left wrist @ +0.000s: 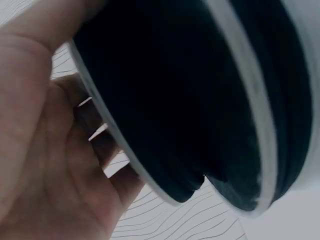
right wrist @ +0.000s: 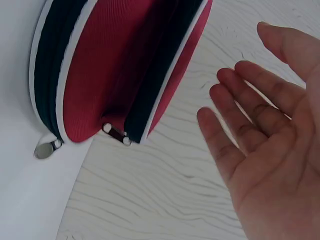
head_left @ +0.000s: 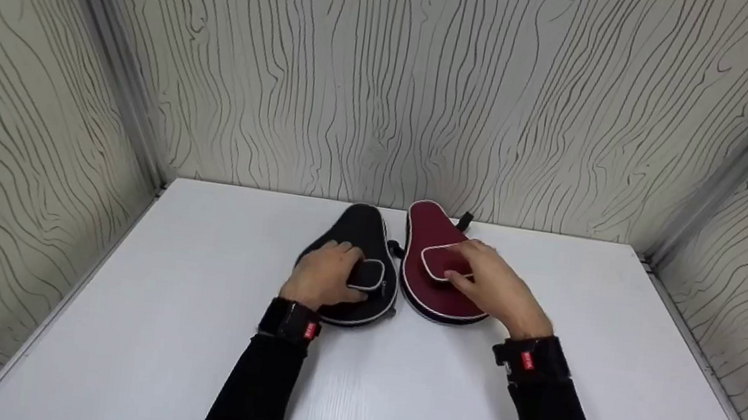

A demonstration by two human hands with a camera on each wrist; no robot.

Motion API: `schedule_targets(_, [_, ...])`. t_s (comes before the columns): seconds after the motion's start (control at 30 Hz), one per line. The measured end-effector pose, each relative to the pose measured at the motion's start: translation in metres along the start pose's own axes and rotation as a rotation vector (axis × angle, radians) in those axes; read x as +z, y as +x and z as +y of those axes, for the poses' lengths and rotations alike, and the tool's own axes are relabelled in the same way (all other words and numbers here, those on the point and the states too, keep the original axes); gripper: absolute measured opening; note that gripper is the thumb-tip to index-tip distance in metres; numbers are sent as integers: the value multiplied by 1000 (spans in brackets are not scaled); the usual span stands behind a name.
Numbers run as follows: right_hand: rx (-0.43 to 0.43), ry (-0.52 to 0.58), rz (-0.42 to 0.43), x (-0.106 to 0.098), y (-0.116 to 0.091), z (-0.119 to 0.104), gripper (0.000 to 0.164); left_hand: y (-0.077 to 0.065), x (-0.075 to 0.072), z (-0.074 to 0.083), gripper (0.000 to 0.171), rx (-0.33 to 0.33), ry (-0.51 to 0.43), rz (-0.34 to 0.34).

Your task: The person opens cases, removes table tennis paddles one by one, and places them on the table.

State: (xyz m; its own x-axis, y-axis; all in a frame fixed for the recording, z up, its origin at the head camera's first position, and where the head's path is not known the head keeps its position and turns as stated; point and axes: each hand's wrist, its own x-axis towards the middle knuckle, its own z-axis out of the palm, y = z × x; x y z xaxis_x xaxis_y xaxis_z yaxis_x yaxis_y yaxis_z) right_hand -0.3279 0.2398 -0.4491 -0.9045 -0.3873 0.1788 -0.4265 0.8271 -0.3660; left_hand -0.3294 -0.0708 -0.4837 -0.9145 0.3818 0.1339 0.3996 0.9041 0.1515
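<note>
A black table tennis paddle case (head_left: 359, 226) with pale piping lies on the white table, its raised front pocket (head_left: 371, 275) facing up. My left hand (head_left: 325, 277) grips that pocket, fingers along its far edge and the thumb at its near edge; the left wrist view shows the fingers (left wrist: 65, 125) around the pocket's rim. Beside it lies a dark red paddle case (head_left: 431, 226) of the same shape. Over its pocket (head_left: 438, 260) hovers my right hand (head_left: 498, 284). In the right wrist view its fingers (right wrist: 250, 120) are extended, apart from the red pocket, and nothing is in the palm.
The cases lie side by side near the table's (head_left: 204, 289) back edge. Metal zipper pulls (right wrist: 45, 150) hang at the red case's edge. A black strap (head_left: 464, 220) sticks out behind it. Wood-grain panels (head_left: 362, 78) enclose the back and both sides.
</note>
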Motion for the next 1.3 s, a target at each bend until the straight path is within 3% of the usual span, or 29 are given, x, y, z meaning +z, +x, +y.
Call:
schedule_targets(0.3, [-140, -49, -28, 22, -8, -21, 31, -8, -5, 2, 78, 49, 7, -39])
schedule_targets(0.57, [-224, -151, 1, 34, -29, -36, 24, -18, -6, 5, 81, 133, 126, -7])
schedule_targets(0.73, [-275, -199, 11, 43, -36, -39, 25, -28, -4, 10, 83, 153, 171, 4])
schedule_targets(0.97, [-285, -234, -15, 54, -45, -42, 28, -44, 3, 13, 80, 181, 115, 54])
schedule_targets(1.3, [-318, -211, -42, 70, -52, -43, 23, -52, 7, 12, 76, 238, 155, 101])
